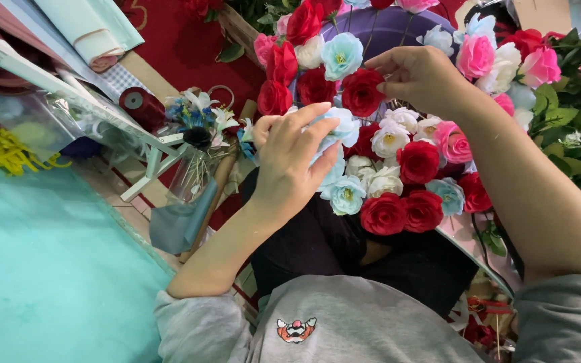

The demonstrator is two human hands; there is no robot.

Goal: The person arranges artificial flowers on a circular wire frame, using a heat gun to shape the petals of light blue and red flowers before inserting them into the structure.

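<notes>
A big arrangement of artificial roses [398, 161] in red, pink, white and pale blue lies across my lap on a purple backing [384, 30]. My left hand [289, 161] rests on its near left edge, fingers curled around a pale blue rose [337, 128]. My right hand [419, 75] is higher up, fingertips pinched at a red rose [363, 91] near the middle of the arrangement. Whether the fingers hold anything small is hidden.
A teal sheet [42, 269] covers the surface at left. Beside it are a red ribbon spool [136, 102], a small blue and white flower bunch [196, 117], rolled fabric [99, 40] and yellow cord [1, 148]. Green leaves [573, 107] crowd the right edge.
</notes>
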